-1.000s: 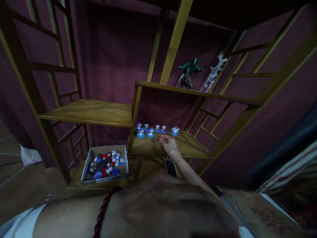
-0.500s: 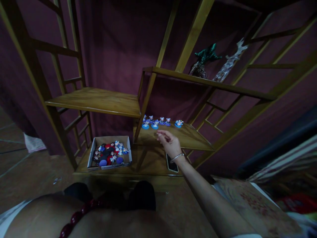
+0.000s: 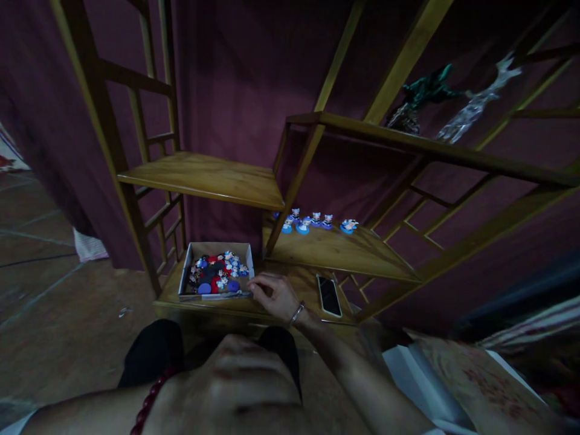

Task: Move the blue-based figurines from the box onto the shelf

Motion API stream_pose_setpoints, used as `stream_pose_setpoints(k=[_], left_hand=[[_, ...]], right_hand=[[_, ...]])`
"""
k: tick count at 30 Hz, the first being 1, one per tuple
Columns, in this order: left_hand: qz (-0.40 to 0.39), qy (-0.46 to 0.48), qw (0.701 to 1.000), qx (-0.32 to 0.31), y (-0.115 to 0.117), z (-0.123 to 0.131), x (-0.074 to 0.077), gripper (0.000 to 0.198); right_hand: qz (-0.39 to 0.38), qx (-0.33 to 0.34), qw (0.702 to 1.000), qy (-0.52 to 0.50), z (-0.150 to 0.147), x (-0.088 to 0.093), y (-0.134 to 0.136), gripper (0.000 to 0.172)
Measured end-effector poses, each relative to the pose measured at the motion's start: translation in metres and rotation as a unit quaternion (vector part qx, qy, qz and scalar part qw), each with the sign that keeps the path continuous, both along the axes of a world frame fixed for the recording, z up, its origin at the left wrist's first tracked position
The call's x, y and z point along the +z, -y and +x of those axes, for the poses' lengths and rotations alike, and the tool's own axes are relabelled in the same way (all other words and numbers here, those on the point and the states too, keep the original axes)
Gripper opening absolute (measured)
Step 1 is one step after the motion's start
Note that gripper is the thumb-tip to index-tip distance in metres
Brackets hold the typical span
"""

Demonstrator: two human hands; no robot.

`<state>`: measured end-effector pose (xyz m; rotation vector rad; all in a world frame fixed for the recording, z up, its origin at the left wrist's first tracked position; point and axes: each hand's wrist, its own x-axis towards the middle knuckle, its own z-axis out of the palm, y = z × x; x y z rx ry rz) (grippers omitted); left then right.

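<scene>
**Fig.: R hand at the cardboard box, lowest shelf of a wooden rack**

Far L: dim tiled floor (image 3: 54, 314), open ground up to the rack. 1 pale cloth (image 3: 88, 248) lies by the rack's L post.

Wooden rack (image 3: 109, 139): slim square posts & rails, smooth yellow-brown boards. 4 boards show:
- L shelf (image 3: 203, 178)
- lowest shelf (image 3: 306, 281)
- middle shelf (image 3: 339, 251)
- top shelf (image 3: 430, 148)

1 cardboard box (image 3: 217, 245): shallow, rectangular, open-topped. It sits at the L end of the lowest shelf, near the front lip. It is packed w/ small toy figures on round bases (red, blue, black, white), too many & too small to count.

Right hand (image 3: 276, 295): rests on the lowest shelf just R of the box, 1 thin bracelet (image 3: 296, 313) at the wrist. The fingers (image 3: 258, 284) are bent, tips at the box's front R corner. Can't tell whether they pinch the rim or only touch it.

1 phone (image 3: 329, 296): dark glossy slab, flat on the lowest shelf. It is near the hand on its R, not touching it.

Shelf figures (image 3: 302, 228): approx. 6 countable, pale bodies on blue discs. They stand in a loose row along the back of the middle shelf, L end partly behind a post. The front half of that board is open.

2 wrapped statuettes on the top shelf, close together: a green one (image 3: 426, 90) & a clear-wrapped one (image 3: 475, 106), both crinkly film.
</scene>
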<state>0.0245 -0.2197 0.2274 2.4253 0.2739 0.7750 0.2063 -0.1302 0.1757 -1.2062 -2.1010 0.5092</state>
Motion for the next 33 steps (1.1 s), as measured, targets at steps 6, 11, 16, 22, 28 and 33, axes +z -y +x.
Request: stream_pose_setpoints(k=[6,11,16,22,28,33], left_hand=[[-0.058,-0.084,0.991,0.084,-0.035,0.010,-0.050,0.034],[-0.129,-0.160,0.961,0.187,-0.067,0.002,-0.116,0.036],[-0.167,-0.178,0.928,0.282,-0.101,-0.013,-0.160,0.036],[-0.139,-0.185,0.893,0.386,-0.130,-0.024,-0.188,0.035],[-0.112,-0.211,0.852,0.466,-0.160,-0.025,-0.202,0.031],[-0.133,-0.269,0.821,0.486,-0.177,-0.021,-0.212,0.029]], right_hand=[[-0.052,-0.018,0.998,-0.005,-0.022,-0.048,-0.023,0.019],[-0.097,-0.054,0.994,0.012,-0.031,-0.088,-0.043,0.019],[-0.123,-0.092,0.988,0.020,-0.035,-0.125,-0.063,0.019],[-0.161,-0.136,0.977,0.039,-0.034,-0.151,-0.081,0.020],[-0.185,-0.188,0.962,0.073,-0.035,-0.165,-0.095,0.021],[-0.220,-0.188,0.955,0.060,-0.037,-0.175,-0.104,0.021]])
